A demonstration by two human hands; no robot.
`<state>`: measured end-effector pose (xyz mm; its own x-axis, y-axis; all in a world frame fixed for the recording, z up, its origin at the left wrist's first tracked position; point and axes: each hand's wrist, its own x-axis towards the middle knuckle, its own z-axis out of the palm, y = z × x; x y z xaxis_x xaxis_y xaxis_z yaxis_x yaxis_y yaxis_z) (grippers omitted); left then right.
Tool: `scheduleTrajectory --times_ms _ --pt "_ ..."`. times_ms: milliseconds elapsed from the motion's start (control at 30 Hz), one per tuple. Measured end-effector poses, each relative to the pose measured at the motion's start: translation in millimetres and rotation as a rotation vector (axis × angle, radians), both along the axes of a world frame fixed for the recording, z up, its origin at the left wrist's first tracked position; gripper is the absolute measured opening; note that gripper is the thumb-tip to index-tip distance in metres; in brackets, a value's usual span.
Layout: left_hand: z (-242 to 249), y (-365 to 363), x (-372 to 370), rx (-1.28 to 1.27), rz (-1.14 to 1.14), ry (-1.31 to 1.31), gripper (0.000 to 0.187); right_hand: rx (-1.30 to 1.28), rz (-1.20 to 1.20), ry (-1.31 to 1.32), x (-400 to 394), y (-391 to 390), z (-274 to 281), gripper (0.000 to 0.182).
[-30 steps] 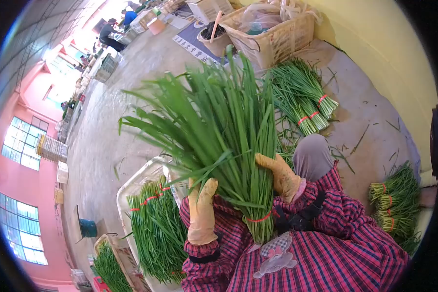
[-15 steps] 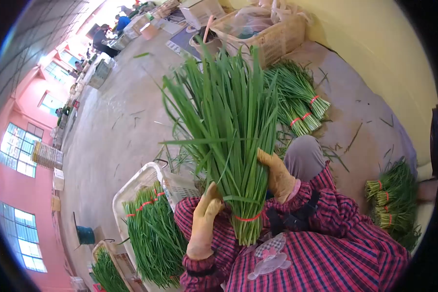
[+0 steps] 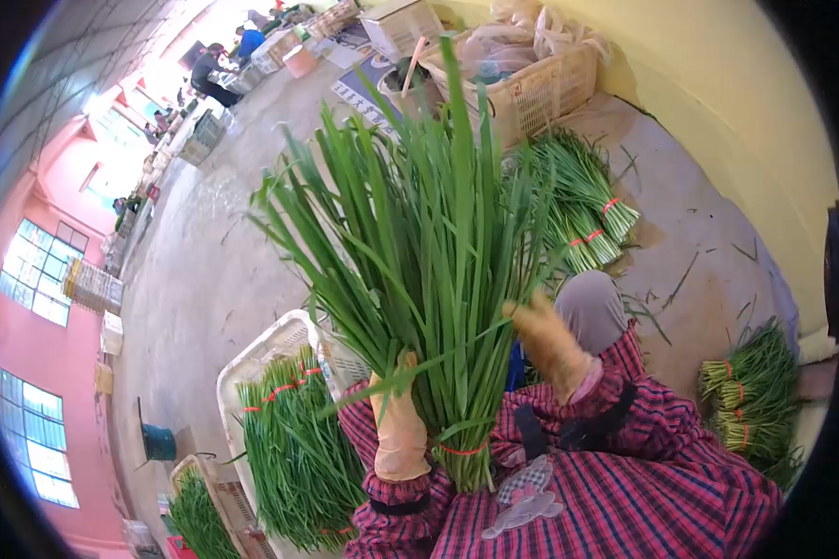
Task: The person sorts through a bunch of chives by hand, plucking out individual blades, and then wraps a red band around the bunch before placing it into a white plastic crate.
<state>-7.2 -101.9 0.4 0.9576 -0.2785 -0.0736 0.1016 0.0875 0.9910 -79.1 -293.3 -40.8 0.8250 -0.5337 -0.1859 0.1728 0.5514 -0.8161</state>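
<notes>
A large bundle of long green leaves [image 3: 447, 270] stands upright in front of my body, its pale stems bound low down by a red band [image 3: 463, 449]. My left hand [image 3: 400, 424], in a tan glove, is wrapped against the bundle's left side, its fingers partly behind the leaves. On the right, my right hand [image 3: 550, 343], also gloved and blurred by motion, is apart from the stems with its fingers spread near the leaves' right edge.
A white crate [image 3: 236, 365] of banded green bundles is at my left, with another crate [image 3: 185, 466] beyond it. Banded bundles [image 3: 583, 205] lie ahead right; more [image 3: 746, 396] lie far right. A basket [image 3: 541, 98] holds plastic bags. People [image 3: 213, 76] are far off.
My right hand has come off the bundle and moved slightly right. The bundle's leaves have spread and swung left, and my left hand has turned further around its left side.
</notes>
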Motion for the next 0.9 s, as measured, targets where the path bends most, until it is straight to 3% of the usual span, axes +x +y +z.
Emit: scheduleTrajectory --times_ms 33,67,133,167,233,267,333,433,633,700,800,867,900 --pt "3 1 -4 -0.001 0.001 0.006 0.033 -0.096 -0.072 -0.001 -2 -22 1 0.062" --pt "14 -3 -10 -0.076 -0.003 0.025 0.032 -0.067 -0.310 -0.017 2 -37 -6 0.056" --pt "16 -6 -10 -0.154 -0.011 0.043 0.031 -0.310 -0.676 -0.164 -4 -41 52 0.049" --pt "6 -6 -5 -0.136 -0.020 0.020 0.032 -0.313 -0.681 -0.162 -9 -41 74 0.049" --pt "1 -9 -3 -0.118 -0.037 0.000 0.032 -0.620 -0.588 -0.312 -17 -41 107 0.041" --pt "2 -12 -4 -0.144 -0.039 0.009 0.032 -0.623 -0.593 -0.311 -18 -44 118 0.041" --pt "0 -14 -4 -0.170 -0.040 0.017 0.031 -1.106 -0.216 -0.471 -14 -52 135 0.033" --pt "-6 -14 -5 -0.241 -0.076 0.017 0.031 -1.277 -0.024 -0.494 12 -46 156 0.028" --pt "-1 -19 -8 -0.209 -0.062 -0.027 0.031 -1.357 0.099 -0.263 50 -58 137 0.024" --pt "5 -21 -10 -0.180 -0.076 -0.011 0.031 -1.389 0.059 -0.313 61 -63 125 0.025" --pt "9 -24 -13 -0.210 -0.079 0.065 0.031 -1.250 0.092 -0.315 66 -64 127 0.027" --pt "2 -22 -10 -0.198 -0.073 0.058 0.031 -1.119 0.293 -0.057 63 -66 140 0.031" --pt "0 -21 -9 -0.188 -0.066 0.047 0.030 -1.120 0.291 -0.057 65 -67 142 0.031"
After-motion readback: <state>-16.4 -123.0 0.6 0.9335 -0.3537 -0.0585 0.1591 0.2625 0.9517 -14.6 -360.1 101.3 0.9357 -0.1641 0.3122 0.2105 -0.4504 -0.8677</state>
